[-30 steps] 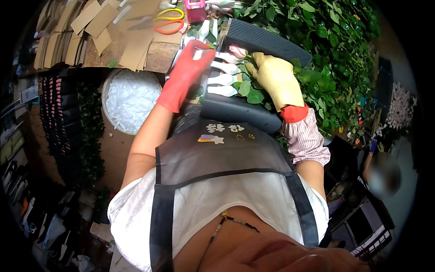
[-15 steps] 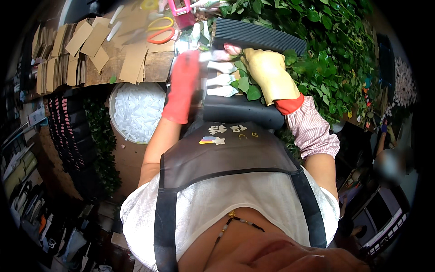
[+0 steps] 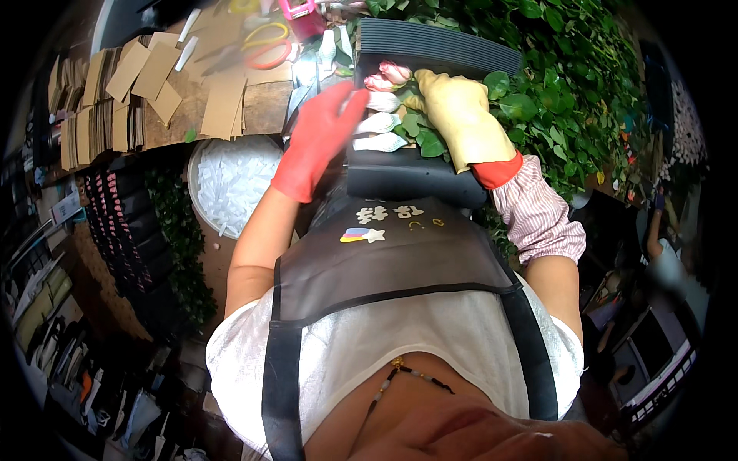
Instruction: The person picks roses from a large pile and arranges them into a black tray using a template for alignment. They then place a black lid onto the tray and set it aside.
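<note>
My left hand (image 3: 324, 127), in a coral-red glove, hovers beside the flower heads with its fingers apart and nothing visible between them. My right hand (image 3: 459, 115), in a yellow glove, is closed at the stems just right of the heads; its fingertips are partly hidden by leaves. Two bare pink-and-white roses (image 3: 388, 75) lie at the far end of the row. Nearer to me are several rose heads in white mesh sleeves (image 3: 379, 123), pointing left. They lie on a black padded stand (image 3: 415, 181), with green leaves between them and my right glove.
A ridged dark board (image 3: 442, 44) borders the stand at the back. Piled leafy stems (image 3: 569, 107) fill the right. On the wooden table at left lie cardboard pieces (image 3: 142, 69), scissors (image 3: 267, 52) and a pink tool (image 3: 302, 17). Below its edge stands a basin (image 3: 192, 184) of small white pieces.
My left hand has come away from the far flower head, its fingers now spread. The white sleeve there is gone, and a second bare rose shows. My right hand stays at the stems.
</note>
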